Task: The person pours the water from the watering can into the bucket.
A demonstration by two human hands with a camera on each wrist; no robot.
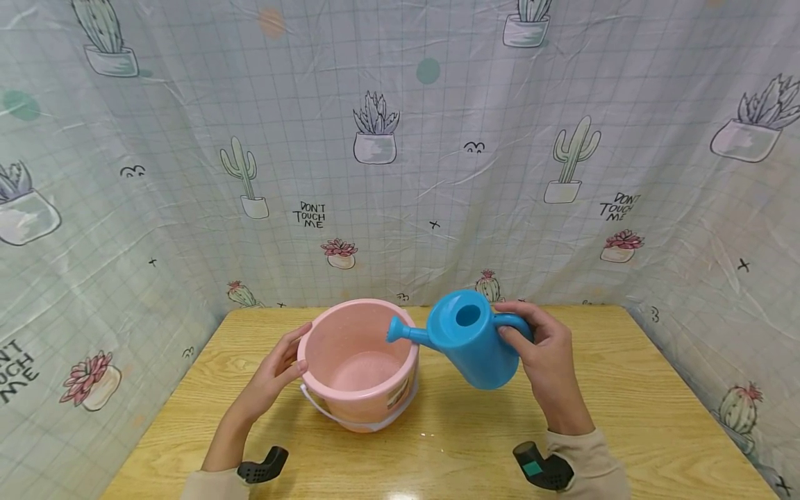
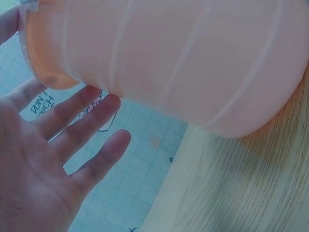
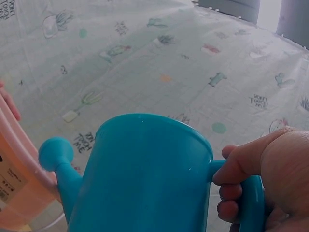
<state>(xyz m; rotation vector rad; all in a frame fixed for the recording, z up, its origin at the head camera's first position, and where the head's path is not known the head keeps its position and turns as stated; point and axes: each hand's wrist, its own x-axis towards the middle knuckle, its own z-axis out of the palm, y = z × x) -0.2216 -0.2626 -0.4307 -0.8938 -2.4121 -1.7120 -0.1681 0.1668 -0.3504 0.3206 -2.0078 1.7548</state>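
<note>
A blue watering can (image 1: pixel 478 347) is held up over the table by my right hand (image 1: pixel 544 344); the fingers and thumb wrap its handle (image 3: pixel 253 203). The can tilts left, and its spout head (image 1: pixel 395 330) sits over the right rim of a pink bucket (image 1: pixel 359 392). No stream shows at the spout. My left hand (image 1: pixel 275 368) touches the bucket's left rim and outer side. In the left wrist view its fingers (image 2: pixel 72 130) are spread and fairly straight, some tips against the bucket's wall. The bucket stands upright on the table.
A white bail handle (image 1: pixel 365 425) hangs down the bucket's front. Small shiny spots, perhaps drops, lie on the wooden table (image 1: pixel 475 451) in front of it. A cactus-print curtain (image 1: pixel 425 187) encloses the back and both sides.
</note>
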